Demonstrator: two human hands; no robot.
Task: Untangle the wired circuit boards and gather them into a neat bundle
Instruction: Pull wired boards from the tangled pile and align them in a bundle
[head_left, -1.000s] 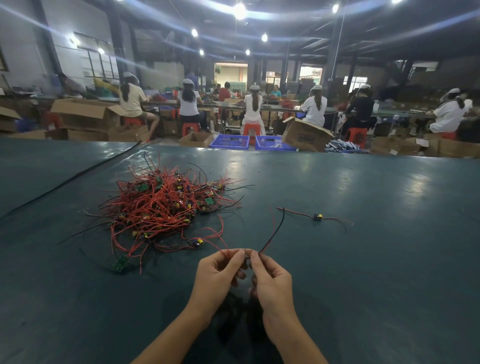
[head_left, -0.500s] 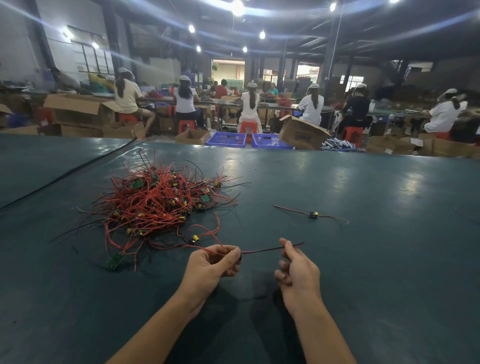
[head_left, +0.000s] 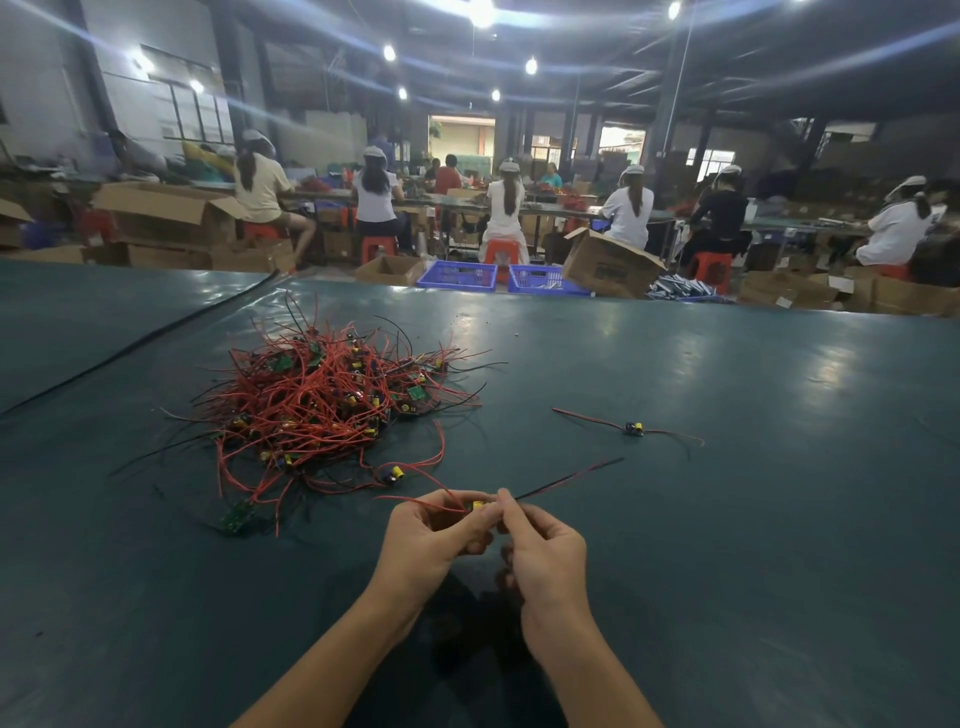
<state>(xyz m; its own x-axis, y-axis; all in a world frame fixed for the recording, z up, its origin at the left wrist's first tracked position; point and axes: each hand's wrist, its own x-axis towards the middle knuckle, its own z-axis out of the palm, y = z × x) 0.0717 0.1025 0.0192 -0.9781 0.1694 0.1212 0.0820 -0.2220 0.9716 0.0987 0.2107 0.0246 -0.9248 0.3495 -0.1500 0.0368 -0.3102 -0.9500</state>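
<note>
A tangled heap of red and black wires with small green circuit boards (head_left: 322, 400) lies on the dark green table (head_left: 727, 519), left of centre. My left hand (head_left: 431, 535) pinches one small board with a yellow part (head_left: 475, 505), its red leads trailing left. My right hand (head_left: 543, 545) pinches the same piece's red-and-black lead (head_left: 566, 477), which runs up and right above the table. One separate wired board (head_left: 634, 429) lies alone to the right. A loose green board (head_left: 236, 517) sits at the heap's near edge.
A black cable (head_left: 140, 345) crosses the table's far left. Beyond the far edge are blue crates (head_left: 457, 274), cardboard boxes (head_left: 610, 265) and several seated people at benches.
My right hand has come back in from the right and now pinches the lead next to my left hand. The lead points up and right instead of lying straight across.
</note>
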